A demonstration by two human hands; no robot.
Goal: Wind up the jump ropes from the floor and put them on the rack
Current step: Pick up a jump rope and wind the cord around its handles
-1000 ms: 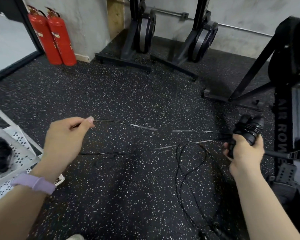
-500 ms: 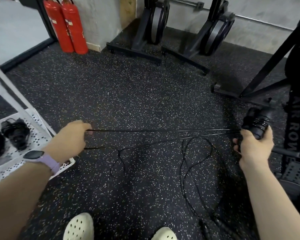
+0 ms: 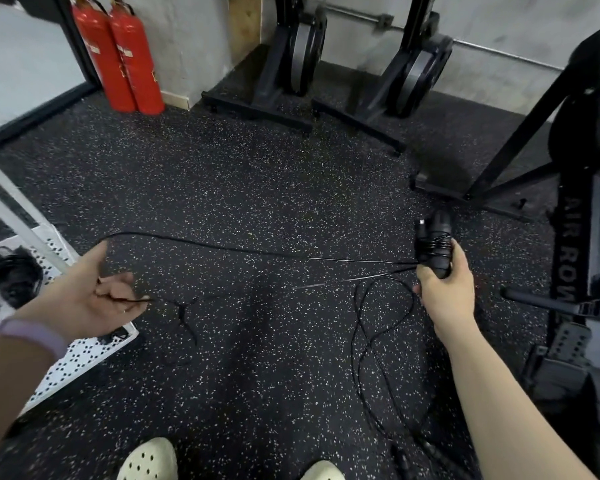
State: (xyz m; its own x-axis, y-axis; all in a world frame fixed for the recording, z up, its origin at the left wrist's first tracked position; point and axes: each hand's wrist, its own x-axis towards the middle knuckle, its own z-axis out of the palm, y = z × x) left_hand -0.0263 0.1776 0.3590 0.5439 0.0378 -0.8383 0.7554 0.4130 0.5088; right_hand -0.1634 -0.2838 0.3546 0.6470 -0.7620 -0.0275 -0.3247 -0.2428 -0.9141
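Speckled black rubber floor (image 3: 257, 188) lay open between the wall-side rowers (image 3: 302, 57) and white rack (image 3: 84, 351). Her right hand (image 3: 444, 289) gripped the rope handles (image 3: 435, 244); left hand (image 3: 94, 299) loosely pinched the cord (image 3: 201, 244).

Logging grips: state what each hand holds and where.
Right hand grips the jump rope handles at their lower ends. Left hand holds the rope's cord looped through its fingers.

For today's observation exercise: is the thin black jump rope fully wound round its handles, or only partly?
Partly wound. A few turns circle the black handles in the right hand; the thin black jump rope stretches loose to the left hand.
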